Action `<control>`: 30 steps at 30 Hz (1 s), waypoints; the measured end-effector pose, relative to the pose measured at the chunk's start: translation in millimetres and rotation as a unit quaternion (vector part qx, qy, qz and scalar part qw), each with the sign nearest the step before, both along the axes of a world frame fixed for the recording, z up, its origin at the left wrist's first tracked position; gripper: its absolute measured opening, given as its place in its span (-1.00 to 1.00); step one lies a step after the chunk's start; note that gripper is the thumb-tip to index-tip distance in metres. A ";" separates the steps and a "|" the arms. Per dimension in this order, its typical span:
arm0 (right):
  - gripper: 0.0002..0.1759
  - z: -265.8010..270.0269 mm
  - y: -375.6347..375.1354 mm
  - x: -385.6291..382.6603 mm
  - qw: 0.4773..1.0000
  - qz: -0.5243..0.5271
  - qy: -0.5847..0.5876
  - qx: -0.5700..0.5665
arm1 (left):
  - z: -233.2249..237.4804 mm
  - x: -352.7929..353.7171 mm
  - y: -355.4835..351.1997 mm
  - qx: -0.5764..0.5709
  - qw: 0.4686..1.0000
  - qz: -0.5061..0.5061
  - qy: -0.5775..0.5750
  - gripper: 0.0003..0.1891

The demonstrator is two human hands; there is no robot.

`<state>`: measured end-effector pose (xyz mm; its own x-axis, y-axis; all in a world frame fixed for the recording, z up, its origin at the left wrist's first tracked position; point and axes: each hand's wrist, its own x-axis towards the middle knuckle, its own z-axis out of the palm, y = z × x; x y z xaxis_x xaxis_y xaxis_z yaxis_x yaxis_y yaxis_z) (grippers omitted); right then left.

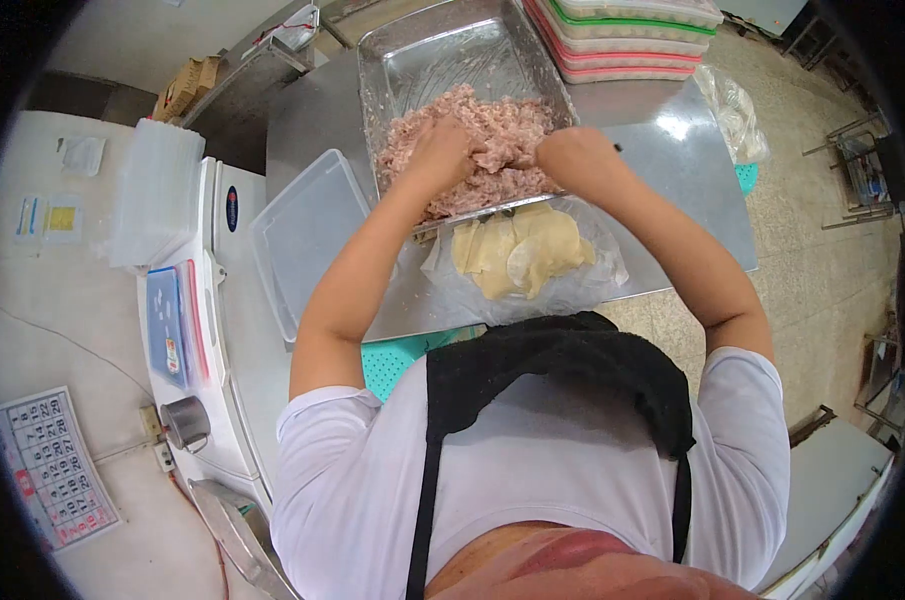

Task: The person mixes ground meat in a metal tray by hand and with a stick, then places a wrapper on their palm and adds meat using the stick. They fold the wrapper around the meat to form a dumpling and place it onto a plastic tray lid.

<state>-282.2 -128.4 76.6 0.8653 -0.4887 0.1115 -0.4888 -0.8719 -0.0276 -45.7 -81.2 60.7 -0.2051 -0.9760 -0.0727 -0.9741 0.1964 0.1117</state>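
A metal tray (pixel 469 22) holds a heap of pink minced meat (pixel 517 115), piled toward the side nearest me. My left hand (pixel 444 152) is over the left part of the meat, its fingers curled and their tips hidden from me. Over the tray's right edge, my right hand (pixel 579 158) is closed in a fist. A small dark end sticks out beside that fist; whatever the fist holds is mostly hidden. Just in front of the tray, pale yellow dough wrappers (pixel 517 250) lie in overlapping stacks on a clear plastic bag (pixel 602 275).
Lidded containers (pixel 627 45) are stacked behind the tray on the right of the metal table (pixel 672 170). A clear plastic lid (pixel 312 235) lies at the left. A white freezer (pixel 234 260) stands beyond it, with a metal cup (pixel 185 423) near its edge.
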 end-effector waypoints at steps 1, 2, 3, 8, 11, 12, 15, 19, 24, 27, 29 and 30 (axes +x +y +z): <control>-0.85 14.5 -1.1 -5.6 0.999 -0.010 0.003 -0.034 | 4.6 4.9 3.4 -0.005 1.000 -0.027 0.004 -0.67; -0.85 30.0 -1.7 -8.7 0.998 -0.019 0.005 -0.067 | 7.6 9.7 6.7 -0.003 1.000 -0.025 0.007 -0.67; -0.85 48.4 -1.2 -10.2 0.998 -0.016 0.007 -0.065 | 9.9 15.5 10.6 -0.043 0.999 0.005 0.028 -0.65; -0.89 66.0 -3.4 14.2 0.991 -0.030 -0.049 -0.122 | 1.6 28.4 7.1 0.086 0.990 0.096 0.050 -0.52; -0.91 14.0 11.0 27.5 0.997 0.003 -0.068 -0.037 | -2.7 24.5 11.5 0.039 0.998 0.053 -0.007 -0.52; -0.91 10.7 14.6 28.8 0.997 0.004 -0.067 -0.038 | -5.1 23.2 12.0 0.038 0.998 0.054 -0.005 -0.52; -0.90 -4.7 25.3 21.5 0.998 -0.034 -0.051 0.013 | -14.1 18.1 16.7 -0.032 0.999 0.024 -0.007 -0.57; -0.88 -19.8 8.5 7.1 0.995 -0.093 0.003 0.034 | -7.8 23.4 5.8 -0.043 0.998 0.012 0.038 -0.59; -0.86 30.1 -3.2 -15.6 0.996 -0.087 0.019 -0.012 | 9.4 37.4 5.1 -0.051 0.997 -0.015 0.047 -0.66; -0.78 49.5 2.4 -30.7 0.993 -0.098 0.058 -0.033 | 17.2 37.7 20.9 0.031 0.999 -0.016 -0.029 -0.67; -0.86 30.8 5.8 -30.8 0.994 -0.090 0.056 -0.019 | 9.8 41.3 31.7 0.028 1.000 -0.002 0.005 -0.73; -0.86 20.9 4.7 -29.2 0.994 -0.089 0.055 -0.018 | 8.0 40.6 35.7 0.029 1.000 -0.001 0.004 -0.73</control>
